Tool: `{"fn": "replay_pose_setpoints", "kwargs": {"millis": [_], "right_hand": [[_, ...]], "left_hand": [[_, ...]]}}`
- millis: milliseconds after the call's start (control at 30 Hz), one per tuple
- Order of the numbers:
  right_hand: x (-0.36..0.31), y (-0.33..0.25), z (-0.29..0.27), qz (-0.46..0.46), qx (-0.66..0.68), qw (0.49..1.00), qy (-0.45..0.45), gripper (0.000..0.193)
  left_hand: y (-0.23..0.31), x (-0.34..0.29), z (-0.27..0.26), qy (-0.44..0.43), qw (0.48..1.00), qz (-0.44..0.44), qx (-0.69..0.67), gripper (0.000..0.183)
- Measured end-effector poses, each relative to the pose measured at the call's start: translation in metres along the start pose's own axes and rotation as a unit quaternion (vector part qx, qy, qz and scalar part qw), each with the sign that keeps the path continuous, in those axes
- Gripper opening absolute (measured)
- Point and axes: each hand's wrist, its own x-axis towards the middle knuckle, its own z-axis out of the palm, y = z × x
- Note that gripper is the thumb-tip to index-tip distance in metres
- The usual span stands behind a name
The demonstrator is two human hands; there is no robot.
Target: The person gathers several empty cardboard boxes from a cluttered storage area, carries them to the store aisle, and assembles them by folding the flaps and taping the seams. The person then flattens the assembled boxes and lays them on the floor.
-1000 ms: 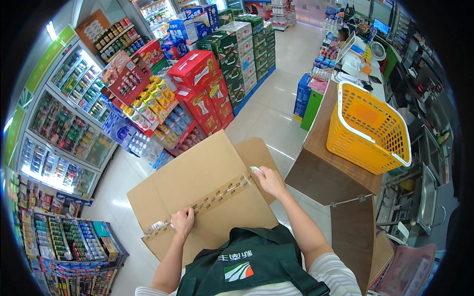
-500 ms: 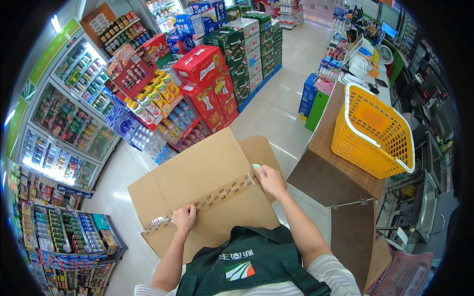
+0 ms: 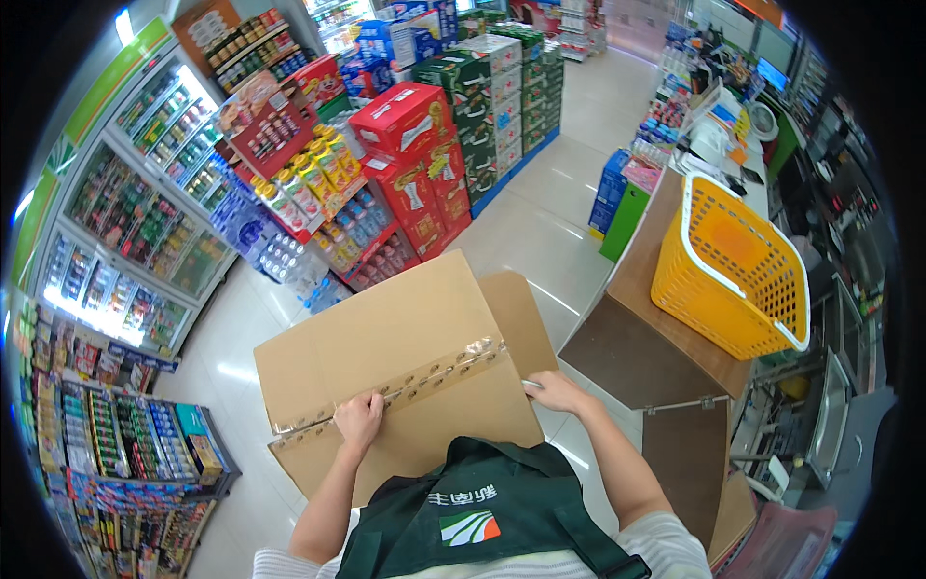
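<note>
I hold a big flattened cardboard box point(image 3: 405, 376) out in front of my chest, its broad brown face tilted toward me and spreading well past both hands. My left hand point(image 3: 359, 421) rests on the strip of clear tape point(image 3: 405, 384) that runs slantwise across the box; the fingers point(image 3: 365, 403) are curled together, knuckles up, pressed against the tape near its lower left stretch, though I cannot tell whether they pinch a loose end or only press on it. My right hand point(image 3: 558, 392) sits at the right edge of the box, just below where the tape ends, its fingers together and pointing left, touching the edge of the cardboard, with something small and pale at their tips that is too small to make out. The tape lies between the two hands, rising from the left fingers toward the upper right. A side flap of the box sticks out above my right hand. Beyond the right hand, well apart from it, a brown surface point(image 3: 656, 338) carries a yellow shopping basket point(image 3: 728, 270). Beyond the top edge of the box stand red cartons point(image 3: 410, 154) and racks of bottles on the pale floor point(image 3: 540, 222). My green apron point(image 3: 482, 511) hangs just beneath the box.
</note>
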Motion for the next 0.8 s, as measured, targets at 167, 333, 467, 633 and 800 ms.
{"fn": "replay_pose_setpoints", "kwargs": {"millis": [167,333,467,633,800], "right_hand": [[-0.003,-0.036,-0.038,0.030,-0.122,0.985,0.118,0.029],[0.025,-0.106,-0.010,-0.215,-0.215,0.943,0.135,0.022],[0.039,-0.125,0.012,-0.250,-0.288,0.921,0.083,0.019],[0.045,-0.129,0.006,-0.273,-0.353,0.894,0.028,0.020],[0.053,-0.129,-0.004,-0.311,-0.399,0.863,-0.010,0.013]], "left_hand": [[0.006,0.002,-0.001,0.033,0.999,0.035,0.005,0.037],[0.015,0.003,-0.004,0.044,0.998,0.054,0.003,0.037],[0.021,0.001,-0.009,0.061,0.995,0.081,-0.011,0.037],[0.025,-0.001,-0.014,0.080,0.993,0.088,-0.006,0.036],[0.025,-0.001,-0.013,0.086,0.991,0.102,-0.004,0.035]]}}
